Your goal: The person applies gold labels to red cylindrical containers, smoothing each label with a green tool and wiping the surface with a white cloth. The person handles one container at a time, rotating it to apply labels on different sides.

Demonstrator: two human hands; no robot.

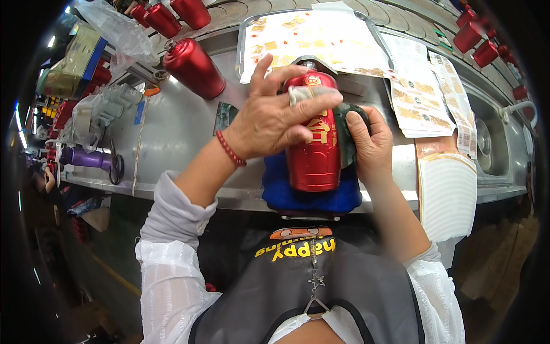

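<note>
A glossy red bottle [314, 163] with gold lettering lies on a blue cloth pad [275, 192], its neck pointing away from me. My left hand [263, 117] rests across the bottle's upper front with fingers stretched and spread. A pale wrap [298, 95] covers part of one finger. At the bottle's right side, my right hand [373, 140] pinches a dark green camouflage-patterned cloth [347, 123] against it. Part of that cloth is hidden behind the bottle and my fingers.
Another red bottle [195, 69] stands at the left on the metal bench [172, 132]. Beyond the pad is a tray [241, 43] bearing label sheets. More label sheets [421, 97] lie at the right, near a sink [486, 140]. A conveyor [252, 8] runs along the back.
</note>
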